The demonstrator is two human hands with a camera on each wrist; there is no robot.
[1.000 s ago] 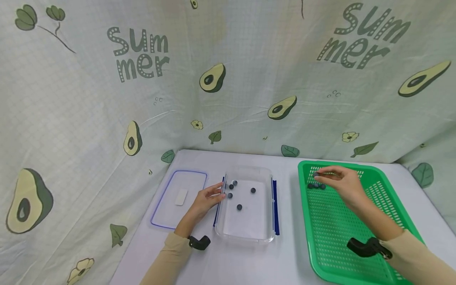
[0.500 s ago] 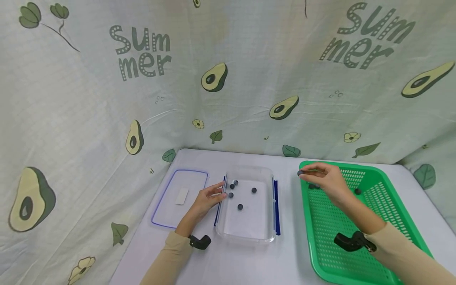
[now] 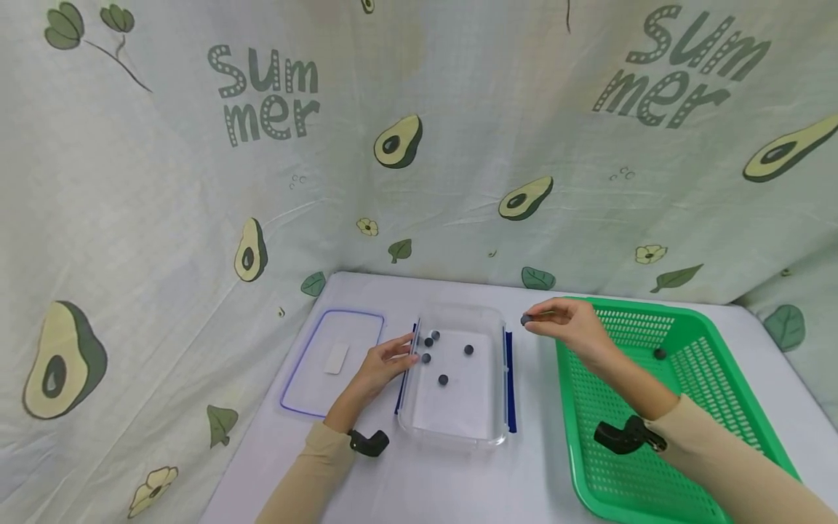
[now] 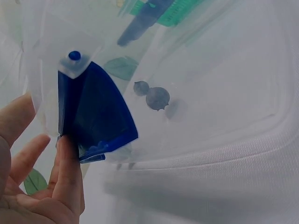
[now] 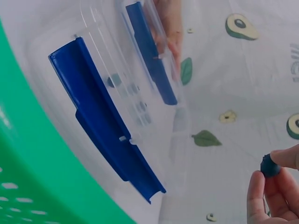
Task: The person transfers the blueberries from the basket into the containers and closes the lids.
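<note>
A clear plastic box [image 3: 452, 439] with blue side latches stands in the middle of the table, several blueberries [image 3: 443, 380] lying inside. My left hand [image 3: 380, 371] rests against the box's left side, its fingertips touching the wall and the blue latch flap [image 4: 98, 112]; the fingers look nearly straight. Between thumb and fingers my right hand [image 3: 576, 327] pinches one blueberry [image 5: 269, 165]. That hand is just right of the box, over the gap between it and a green basket [image 3: 568, 429].
A clear lid [image 3: 308, 378] with a blue-edged rim and a small white rectangle [image 3: 337, 358] on it lies left of the box. Another blueberry [image 3: 660, 354] sits at the basket's far end. A printed curtain [image 3: 458, 240] hangs behind the table [image 3: 419, 487].
My right hand has lifted a blueberry from the basket and carried it left, past the basket's rim toward the box. My left hand stays on the box's side.
</note>
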